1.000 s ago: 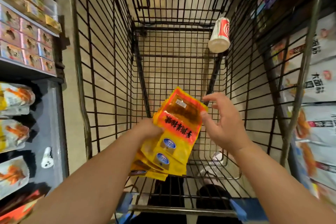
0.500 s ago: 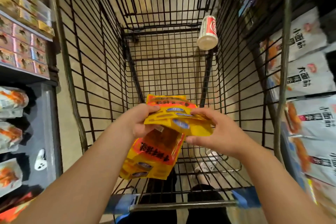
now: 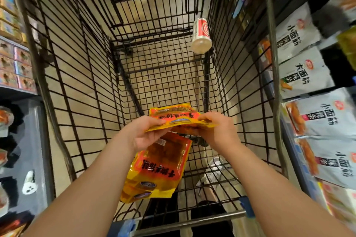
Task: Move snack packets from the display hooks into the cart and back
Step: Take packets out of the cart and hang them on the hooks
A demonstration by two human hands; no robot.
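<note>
Over the cart [image 3: 77, 86], left hand [image 3: 142, 134] at 9 o'clock and right hand [image 3: 215, 131] at 3 o'clock pinch the sealed edges of a snack packet [image 3: 177, 119], probably light, floppy and slippery.

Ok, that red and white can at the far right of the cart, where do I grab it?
Grip the can round its body near the pale end facing you, coming from the left and above. It leans against the cart's right wall, so that side looks blocked. Free a hand first: the left hand and right hand both hold yellow packets.
</note>
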